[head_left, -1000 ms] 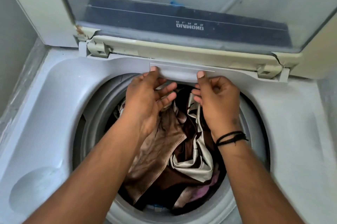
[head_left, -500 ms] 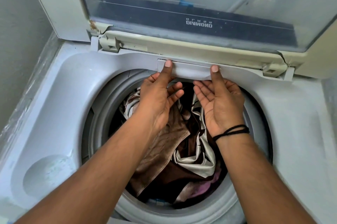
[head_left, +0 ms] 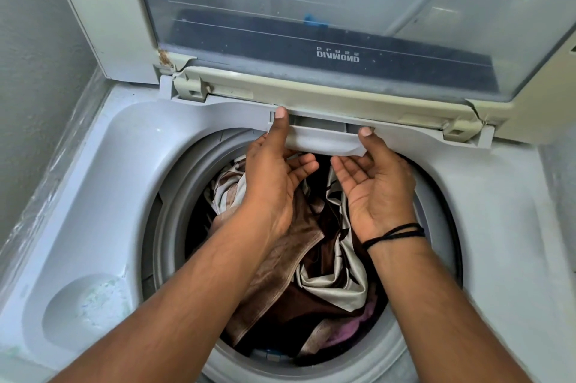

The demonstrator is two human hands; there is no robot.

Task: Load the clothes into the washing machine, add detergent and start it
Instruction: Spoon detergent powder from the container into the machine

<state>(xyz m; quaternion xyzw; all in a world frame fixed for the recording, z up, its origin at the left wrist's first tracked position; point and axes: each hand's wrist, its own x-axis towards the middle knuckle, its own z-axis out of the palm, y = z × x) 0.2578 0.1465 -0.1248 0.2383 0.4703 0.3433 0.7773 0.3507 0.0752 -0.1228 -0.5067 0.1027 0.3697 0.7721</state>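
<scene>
Detergent drawer (head_left: 324, 142) interior barely visible; fingers (head_left: 304, 166) tuck beneath it.

clothes (head_left: 299, 258): brown, cream satin, pink, heaped in drum | washing machine (head_left: 93, 195): white top-loader, glass lid (head_left: 311, 8) raised at 12 o'clock | detergent drawer (head_left: 324, 142): grey, partly out, tilted, at drum's 12 o'clock

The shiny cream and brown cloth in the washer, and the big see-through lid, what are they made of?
The shiny cream and brown cloth looks like satin or a similar silky fabric: its smooth folds catch bright highlights. The big see-through lid looks like glass, clear and dusty, with "DIAMOND GLASS" printed on it, set in a cream frame that seems plastic, cracked at a corner.
</scene>
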